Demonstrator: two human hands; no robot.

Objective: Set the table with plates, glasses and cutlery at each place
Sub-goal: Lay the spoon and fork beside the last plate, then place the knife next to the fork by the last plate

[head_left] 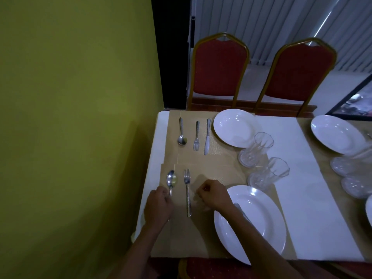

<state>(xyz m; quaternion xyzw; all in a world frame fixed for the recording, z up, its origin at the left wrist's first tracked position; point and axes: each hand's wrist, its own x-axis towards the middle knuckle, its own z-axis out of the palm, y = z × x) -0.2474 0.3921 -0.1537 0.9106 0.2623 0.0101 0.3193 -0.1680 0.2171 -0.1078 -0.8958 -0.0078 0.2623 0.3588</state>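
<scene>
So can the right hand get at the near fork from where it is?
Probably yes: the right hand rests just beside the near fork, with only bare placemat between them.

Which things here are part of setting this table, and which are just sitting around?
Part of the job:
near spoon, held by left hand
near fork
right hand, closed
near plate
two glasses
far spoon, fork, knife, plate

Just there:
red chairs
green wall
</scene>
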